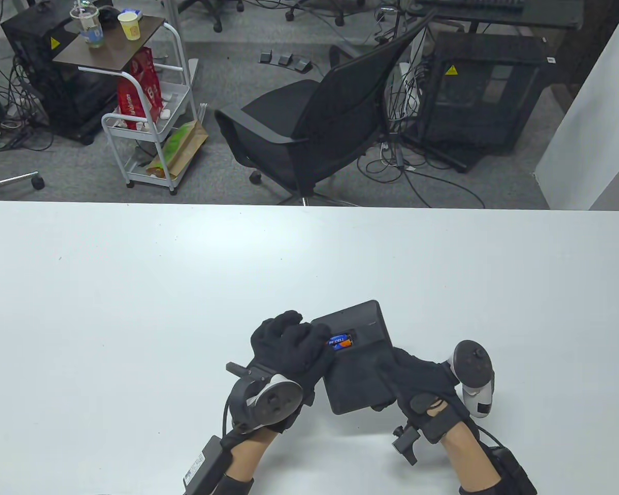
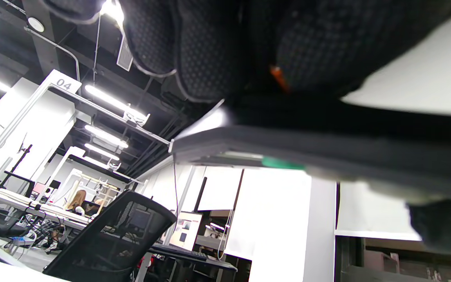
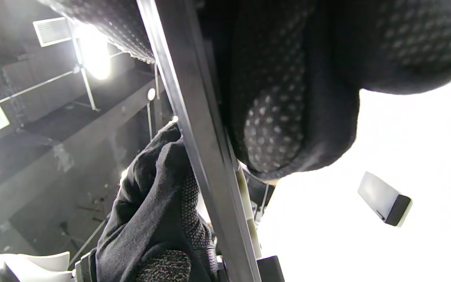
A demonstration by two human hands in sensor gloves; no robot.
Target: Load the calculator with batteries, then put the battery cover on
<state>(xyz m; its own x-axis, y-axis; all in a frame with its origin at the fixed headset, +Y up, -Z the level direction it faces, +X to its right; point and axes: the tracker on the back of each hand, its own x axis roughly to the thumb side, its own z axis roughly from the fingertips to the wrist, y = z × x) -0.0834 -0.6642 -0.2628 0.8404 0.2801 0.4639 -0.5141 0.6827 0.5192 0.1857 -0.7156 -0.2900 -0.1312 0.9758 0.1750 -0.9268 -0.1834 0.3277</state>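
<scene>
The black calculator is held back-up, tilted just above the white table. Its battery bay is open and a blue and orange battery lies in it. My left hand grips the calculator's left edge, fingertips on top beside the battery. My right hand holds the near right corner, fingers underneath. In the left wrist view the fingers lie over the calculator's edge by an orange bit of battery. In the right wrist view my fingers press the calculator.
A small flat black piece lies on the table under the calculator, seen only in the right wrist view; I cannot tell whether it is the cover. A black office chair stands beyond the table's far edge.
</scene>
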